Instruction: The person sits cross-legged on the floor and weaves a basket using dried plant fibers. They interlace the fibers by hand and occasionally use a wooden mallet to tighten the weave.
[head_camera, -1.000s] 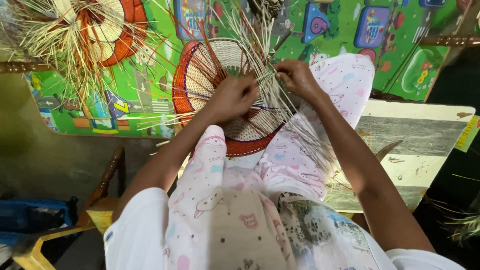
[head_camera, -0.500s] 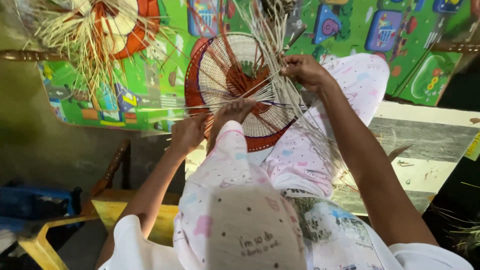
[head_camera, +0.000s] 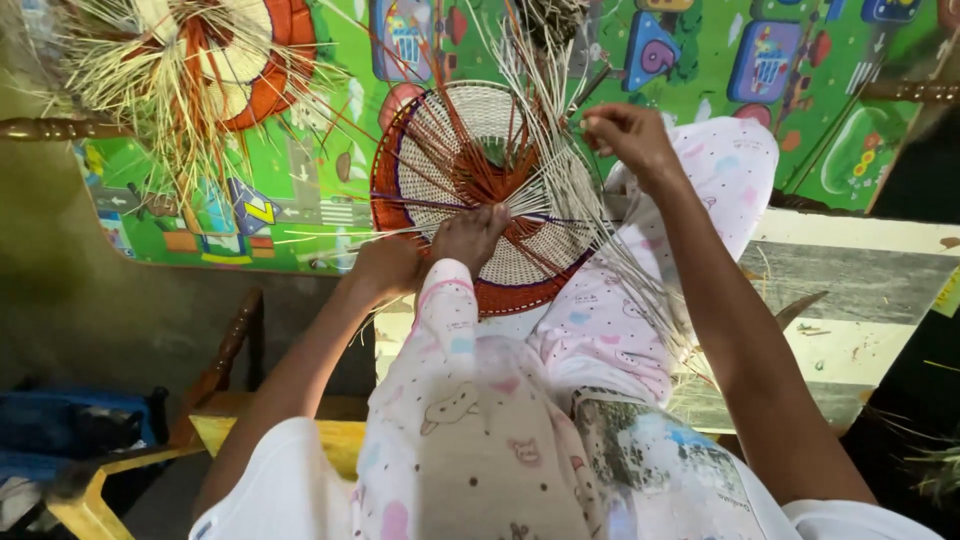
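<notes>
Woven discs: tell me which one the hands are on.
The round orange-rimmed disc at centre, on the lap. The frayed disc lies untouched on the green mat, upper left.

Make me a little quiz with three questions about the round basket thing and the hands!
1. True or false: the right hand is pinching thin pale strands near the upper edge of the round woven piece.
2. Where is the left hand?
A. On the blue bag
B. At the lower left edge of the round woven piece
C. On the other woven piece at the top left
3. Fill in: the outer rim of the round woven piece is coloured ____.

Key: 1 true; 2 B; 3 orange.
</notes>
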